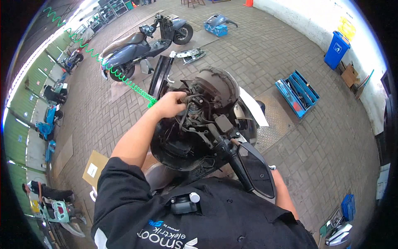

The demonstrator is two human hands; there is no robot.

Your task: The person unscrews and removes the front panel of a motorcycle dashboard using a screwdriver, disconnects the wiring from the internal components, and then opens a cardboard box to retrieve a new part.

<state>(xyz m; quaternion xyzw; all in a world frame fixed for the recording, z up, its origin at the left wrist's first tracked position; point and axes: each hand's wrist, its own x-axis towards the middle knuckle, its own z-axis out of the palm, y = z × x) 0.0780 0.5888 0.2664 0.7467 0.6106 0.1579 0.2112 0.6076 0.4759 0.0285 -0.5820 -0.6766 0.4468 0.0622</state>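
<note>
In front of me is a scooter's stripped front end with its dark wiring and cables point(195, 114) exposed. My left hand point(169, 104) reaches into the left side of it, fingers curled in among the cables; what they pinch is hidden. Beyond the fingers sits a large round dusty housing point(222, 87). To the right are a square reservoir cap point(224, 123) and a handlebar grip point(241, 168). A black rear-view mirror point(257, 174) hides my right hand; only the right forearm point(286, 195) shows beside it.
A coiled green air hose point(128, 81) hangs at the left. Another scooter point(141, 47) stands ahead. An open blue toolbox point(297, 94) lies on the brick floor at right, with a blue bin point(336, 50) by the wall. A person point(49, 192) is at far left.
</note>
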